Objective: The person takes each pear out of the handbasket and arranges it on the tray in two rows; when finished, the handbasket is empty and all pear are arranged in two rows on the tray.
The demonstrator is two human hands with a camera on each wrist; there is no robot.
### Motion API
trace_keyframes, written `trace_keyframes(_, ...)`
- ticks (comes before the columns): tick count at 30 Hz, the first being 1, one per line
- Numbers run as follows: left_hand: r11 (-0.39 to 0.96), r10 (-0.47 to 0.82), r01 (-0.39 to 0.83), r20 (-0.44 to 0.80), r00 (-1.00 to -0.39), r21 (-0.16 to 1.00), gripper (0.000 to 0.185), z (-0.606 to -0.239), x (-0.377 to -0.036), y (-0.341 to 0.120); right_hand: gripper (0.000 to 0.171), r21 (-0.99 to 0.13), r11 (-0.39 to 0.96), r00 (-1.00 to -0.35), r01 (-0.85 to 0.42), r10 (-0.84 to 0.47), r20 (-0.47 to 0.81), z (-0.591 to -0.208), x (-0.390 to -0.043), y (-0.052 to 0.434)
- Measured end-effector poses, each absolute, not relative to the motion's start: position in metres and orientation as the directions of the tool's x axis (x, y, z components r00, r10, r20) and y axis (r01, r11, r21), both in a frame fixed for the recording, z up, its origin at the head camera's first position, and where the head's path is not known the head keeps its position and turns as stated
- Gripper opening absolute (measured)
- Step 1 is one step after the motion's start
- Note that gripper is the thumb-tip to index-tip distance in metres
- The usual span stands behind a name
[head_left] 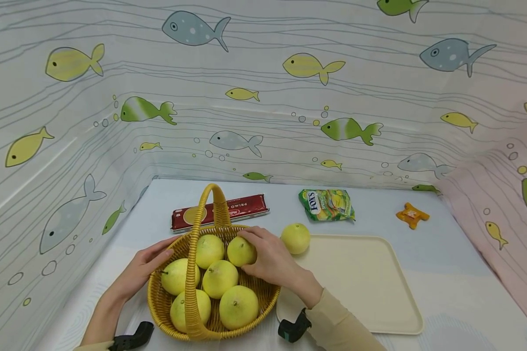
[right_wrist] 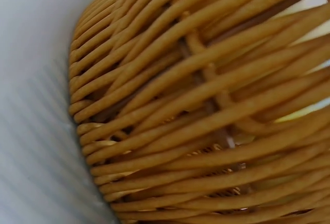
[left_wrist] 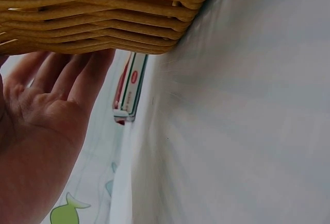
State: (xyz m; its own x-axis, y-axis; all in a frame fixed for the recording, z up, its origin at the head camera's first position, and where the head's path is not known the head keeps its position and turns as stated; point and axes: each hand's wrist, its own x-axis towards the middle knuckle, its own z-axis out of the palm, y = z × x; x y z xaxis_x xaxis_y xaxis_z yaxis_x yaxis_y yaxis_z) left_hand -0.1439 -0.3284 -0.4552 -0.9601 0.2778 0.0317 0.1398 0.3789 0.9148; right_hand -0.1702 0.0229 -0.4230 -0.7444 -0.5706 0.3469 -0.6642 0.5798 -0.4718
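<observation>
Head view: the right hand (head_left: 270, 258) curls its fingers around a yellow pear (head_left: 240, 251) inside a wicker basket (head_left: 268, 296). Left of those fingers sits another pear (head_left: 210, 251); rightward, a tray (head_left: 355, 282). The left hand (head_left: 146, 267) touches the basket, fingers fairly straight.

Red pack (head_left: 248, 206), green FOX'S bag (head_left: 327, 205), orange packet (head_left: 412, 215); fish-print backdrop (head_left: 281, 112) behind
</observation>
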Motion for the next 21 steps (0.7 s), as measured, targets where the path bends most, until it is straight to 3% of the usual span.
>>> trace_keyframes(21, 0.369, 0.282, 0.140, 0.033, -0.959, 0.919, 0.046, -0.454, -0.143, -0.328, 0.071, -0.628, 0.470, -0.760, -0.621, -0.558, 0.333, -0.402, -0.172, 0.041)
